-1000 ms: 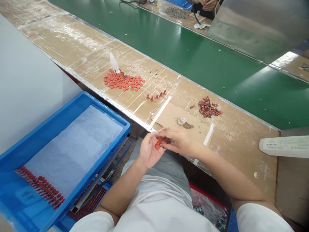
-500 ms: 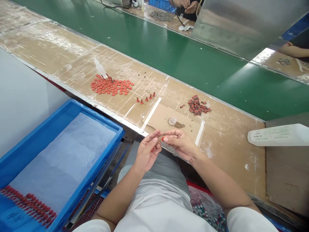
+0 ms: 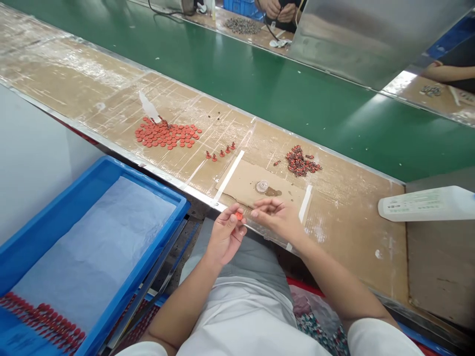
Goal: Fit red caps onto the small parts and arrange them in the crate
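Observation:
Above the table's front edge, my left hand point(image 3: 224, 235) pinches a small orange-red disc point(image 3: 239, 215) between thumb and fingertips. A second bit of red shows lower among its fingers, mostly hidden. My right hand point(image 3: 280, 217) is just to the right, apart from the disc, thumb and fingers parted with nothing visible between them. Beyond the hands, a small clear cup point(image 3: 261, 186) stands on a taped cardboard sheet point(image 3: 241, 178), beside a dark wet stain. Several red discs with upright dark figures point(image 3: 221, 153) stand to the left of the cardboard.
Flat red discs point(image 3: 166, 136) lie left with a white nozzle bottle point(image 3: 149, 106). Small red-and-black parts point(image 3: 301, 162) are piled right, near a large white bottle point(image 3: 430, 203). A paper-lined blue tray point(image 3: 148, 185) holds red pieces lower left. Co-workers' hands show across the green belt point(image 3: 222, 69).
My right hand has let go of the disc and drawn slightly away to the right. The disc stays in my left hand. The whole view has shifted a little.

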`<state>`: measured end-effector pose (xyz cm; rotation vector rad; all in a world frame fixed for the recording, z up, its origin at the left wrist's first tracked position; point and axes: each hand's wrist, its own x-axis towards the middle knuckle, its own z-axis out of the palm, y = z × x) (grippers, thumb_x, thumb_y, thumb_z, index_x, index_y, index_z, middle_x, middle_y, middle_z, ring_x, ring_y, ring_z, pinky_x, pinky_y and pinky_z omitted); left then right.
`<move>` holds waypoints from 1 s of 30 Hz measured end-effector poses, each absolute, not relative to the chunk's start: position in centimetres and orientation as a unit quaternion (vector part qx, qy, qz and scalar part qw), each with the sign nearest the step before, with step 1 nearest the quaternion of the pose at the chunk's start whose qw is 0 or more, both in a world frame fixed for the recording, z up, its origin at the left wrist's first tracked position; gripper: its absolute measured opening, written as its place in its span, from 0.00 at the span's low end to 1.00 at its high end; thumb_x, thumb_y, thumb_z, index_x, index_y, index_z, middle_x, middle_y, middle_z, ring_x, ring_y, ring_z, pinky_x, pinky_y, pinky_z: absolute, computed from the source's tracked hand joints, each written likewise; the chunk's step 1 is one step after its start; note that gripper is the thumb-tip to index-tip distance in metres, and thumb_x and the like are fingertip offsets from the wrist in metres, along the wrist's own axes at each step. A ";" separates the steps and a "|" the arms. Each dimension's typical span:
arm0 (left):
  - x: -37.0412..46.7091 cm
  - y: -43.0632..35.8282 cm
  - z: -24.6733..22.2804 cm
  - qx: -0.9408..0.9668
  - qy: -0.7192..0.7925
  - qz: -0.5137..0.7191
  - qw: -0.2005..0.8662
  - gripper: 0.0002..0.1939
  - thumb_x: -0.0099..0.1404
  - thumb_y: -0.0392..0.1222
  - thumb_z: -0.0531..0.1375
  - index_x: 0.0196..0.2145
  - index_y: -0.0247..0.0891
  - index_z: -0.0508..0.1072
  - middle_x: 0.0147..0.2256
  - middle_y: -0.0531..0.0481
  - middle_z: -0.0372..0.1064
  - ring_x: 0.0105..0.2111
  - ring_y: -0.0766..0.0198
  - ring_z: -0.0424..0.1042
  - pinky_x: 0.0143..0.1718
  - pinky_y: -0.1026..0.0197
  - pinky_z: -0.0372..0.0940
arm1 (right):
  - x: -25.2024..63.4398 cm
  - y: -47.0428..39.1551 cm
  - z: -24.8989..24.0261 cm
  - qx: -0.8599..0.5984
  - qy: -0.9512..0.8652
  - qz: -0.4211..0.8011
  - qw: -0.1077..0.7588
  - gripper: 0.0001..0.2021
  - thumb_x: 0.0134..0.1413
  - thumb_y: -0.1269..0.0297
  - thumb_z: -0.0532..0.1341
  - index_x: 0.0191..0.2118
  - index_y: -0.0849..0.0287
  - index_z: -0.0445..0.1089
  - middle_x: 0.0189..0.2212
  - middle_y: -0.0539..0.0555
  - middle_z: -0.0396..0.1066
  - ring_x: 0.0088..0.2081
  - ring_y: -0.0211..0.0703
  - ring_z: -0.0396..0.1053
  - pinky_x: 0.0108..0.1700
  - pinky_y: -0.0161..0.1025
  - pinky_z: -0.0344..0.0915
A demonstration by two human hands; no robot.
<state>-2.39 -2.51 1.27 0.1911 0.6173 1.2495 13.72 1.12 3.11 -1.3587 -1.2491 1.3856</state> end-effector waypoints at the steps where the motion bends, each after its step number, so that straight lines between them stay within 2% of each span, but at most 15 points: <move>1: -2.6 -2.4 1.3 0.072 0.282 0.573 0.766 0.12 0.57 0.40 0.66 0.41 0.41 0.75 0.36 0.53 0.71 0.31 0.74 0.70 0.24 0.73 0.63 | 14.7 2.1 3.1 -0.571 -0.545 0.451 0.417 0.15 0.42 0.57 0.70 0.37 0.58 0.74 0.29 0.53 0.75 0.29 0.41 0.71 0.32 0.38 0.66; 2: -2.7 -2.4 1.3 0.059 0.282 0.571 0.769 0.12 0.58 0.40 0.65 0.41 0.40 0.75 0.37 0.53 0.71 0.32 0.74 0.70 0.25 0.74 0.64 | 15.8 3.3 3.0 -0.598 -0.586 0.338 0.431 0.14 0.46 0.57 0.68 0.38 0.57 0.74 0.32 0.54 0.75 0.31 0.42 0.71 0.34 0.39 0.66; 4: -3.0 -2.2 1.2 0.040 0.291 0.569 0.768 0.11 0.59 0.40 0.64 0.41 0.40 0.75 0.38 0.53 0.71 0.33 0.75 0.71 0.27 0.75 0.66 | 18.2 6.3 2.4 -0.613 -0.659 0.164 0.404 0.11 0.52 0.58 0.63 0.40 0.57 0.74 0.35 0.55 0.75 0.34 0.44 0.71 0.39 0.42 0.67; 7: -3.2 -2.1 1.1 0.027 0.302 0.571 0.762 0.10 0.58 0.38 0.64 0.40 0.39 0.75 0.40 0.52 0.72 0.35 0.74 0.72 0.30 0.76 0.68 | 21.4 11.0 1.0 -0.586 -0.750 0.032 0.305 0.15 0.55 0.64 0.59 0.48 0.60 0.70 0.41 0.59 0.73 0.41 0.49 0.70 0.47 0.47 0.65; 10: -3.2 -2.0 1.1 0.024 0.305 0.574 0.760 0.09 0.59 0.37 0.64 0.39 0.37 0.75 0.41 0.51 0.73 0.36 0.74 0.73 0.33 0.76 0.69 | 23.1 14.3 0.1 -0.521 -0.831 -0.042 0.190 0.16 0.59 0.68 0.53 0.51 0.64 0.69 0.46 0.63 0.71 0.48 0.52 0.66 0.50 0.48 0.63; 13: -3.4 -1.9 1.1 0.027 0.315 0.576 0.754 0.09 0.60 0.36 0.63 0.40 0.35 0.75 0.42 0.49 0.73 0.37 0.73 0.74 0.37 0.75 0.70 | 23.5 15.8 0.0 -0.460 -0.879 -0.080 0.093 0.17 0.61 0.71 0.49 0.51 0.64 0.69 0.45 0.64 0.70 0.46 0.52 0.65 0.48 0.46 0.63; 16: -3.5 -1.8 1.0 0.027 0.322 0.577 0.750 0.10 0.59 0.35 0.63 0.41 0.35 0.75 0.43 0.49 0.74 0.38 0.73 0.74 0.41 0.74 0.70 | 23.6 16.5 0.3 -0.432 -0.898 -0.071 0.045 0.17 0.60 0.73 0.49 0.51 0.63 0.68 0.44 0.63 0.70 0.45 0.51 0.66 0.45 0.44 0.64; 18: -3.6 -1.7 0.9 0.028 0.323 0.578 0.749 0.10 0.59 0.35 0.63 0.40 0.36 0.76 0.43 0.49 0.74 0.38 0.73 0.74 0.42 0.74 0.69 | 23.7 16.9 0.3 -0.429 -0.901 -0.049 0.043 0.17 0.60 0.72 0.49 0.50 0.62 0.69 0.43 0.63 0.70 0.45 0.51 0.67 0.43 0.44 0.65; 21: -3.5 -1.6 0.9 0.028 0.323 0.579 0.748 0.09 0.59 0.35 0.63 0.40 0.36 0.76 0.43 0.49 0.74 0.38 0.73 0.74 0.43 0.73 0.69 | 23.6 17.3 0.3 -0.449 -0.888 0.013 0.096 0.14 0.60 0.69 0.51 0.45 0.62 0.72 0.42 0.63 0.71 0.44 0.51 0.69 0.45 0.46 0.66; 23: -3.5 -1.6 0.9 0.026 0.323 0.579 0.748 0.09 0.59 0.35 0.64 0.40 0.36 0.76 0.42 0.50 0.74 0.37 0.74 0.74 0.43 0.73 0.69 | 23.3 17.1 0.2 -0.494 -0.847 0.092 0.174 0.12 0.58 0.67 0.54 0.42 0.62 0.72 0.40 0.61 0.73 0.42 0.49 0.70 0.47 0.47 0.67; 25: -3.4 -1.6 0.9 0.023 0.322 0.577 0.750 0.10 0.59 0.35 0.64 0.40 0.36 0.76 0.41 0.50 0.75 0.36 0.74 0.74 0.42 0.73 0.70 | 22.9 16.5 0.1 -0.555 -0.753 0.215 0.281 0.10 0.55 0.64 0.58 0.40 0.61 0.72 0.36 0.58 0.75 0.37 0.46 0.72 0.45 0.47 0.70; 28: -3.3 -1.6 0.8 0.016 0.319 0.572 0.755 0.10 0.59 0.34 0.63 0.40 0.35 0.75 0.41 0.50 0.75 0.36 0.74 0.74 0.42 0.73 0.70 | 22.1 15.3 0.2 -0.569 -0.560 0.412 0.438 0.14 0.50 0.60 0.63 0.43 0.58 0.70 0.32 0.53 0.75 0.32 0.41 0.73 0.40 0.43 0.74; 30: -3.2 -1.6 0.8 0.014 0.317 0.569 0.758 0.10 0.59 0.34 0.63 0.40 0.35 0.75 0.41 0.50 0.75 0.36 0.74 0.74 0.42 0.73 0.70 | 21.7 14.4 0.4 -0.536 -0.476 0.492 0.494 0.19 0.46 0.60 0.67 0.45 0.56 0.69 0.32 0.51 0.75 0.32 0.37 0.74 0.40 0.39 0.74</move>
